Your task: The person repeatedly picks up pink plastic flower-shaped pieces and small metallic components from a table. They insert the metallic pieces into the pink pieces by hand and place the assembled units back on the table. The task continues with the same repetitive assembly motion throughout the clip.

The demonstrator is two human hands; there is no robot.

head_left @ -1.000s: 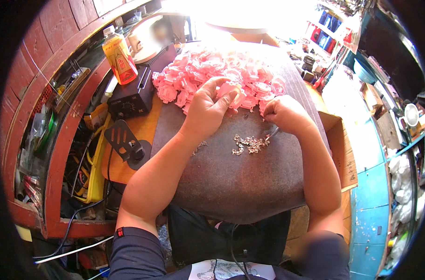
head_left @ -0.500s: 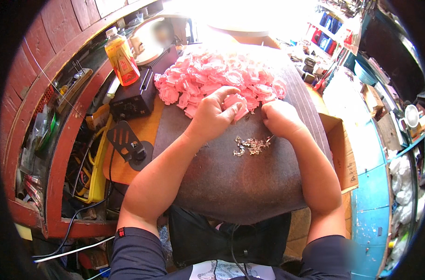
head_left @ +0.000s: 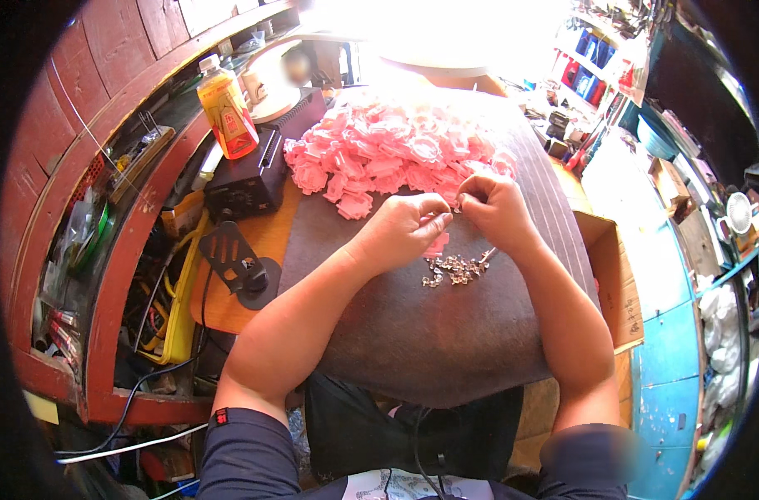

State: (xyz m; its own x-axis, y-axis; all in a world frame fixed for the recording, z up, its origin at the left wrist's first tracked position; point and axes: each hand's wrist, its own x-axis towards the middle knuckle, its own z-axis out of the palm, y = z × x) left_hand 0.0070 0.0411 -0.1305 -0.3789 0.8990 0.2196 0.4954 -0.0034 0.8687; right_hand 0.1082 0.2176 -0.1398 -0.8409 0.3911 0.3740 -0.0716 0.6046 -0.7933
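Note:
My left hand (head_left: 406, 228) is closed, thumb and index fingertips pinched together in front of my right hand. A pink flower-shaped piece (head_left: 437, 244) shows just under its thumb, apparently held by the lower fingers, which are hidden. My right hand (head_left: 494, 212) is also closed, its fingertips meeting close to the left ones; a tiny pale glint sits between the two hands, too small to name. A thin metal tool (head_left: 489, 253) pokes out below the right palm. Under the hands lies a small heap of shiny metal bits (head_left: 456, 270). Behind them rises a large pile of pink pieces (head_left: 396, 146).
A dark mat (head_left: 413, 342) covers the work surface. At left stand a black box (head_left: 242, 185), a bottle with orange label (head_left: 227, 108) and a black stand (head_left: 237, 260). An open cardboard box (head_left: 617, 283) sits by the right edge, beside a blue surface (head_left: 667, 358).
My left hand has come down and turned, its pinch moving beside my right hand. The right hand has turned so its fingertips face left. The pink piece is now lower, mostly covered.

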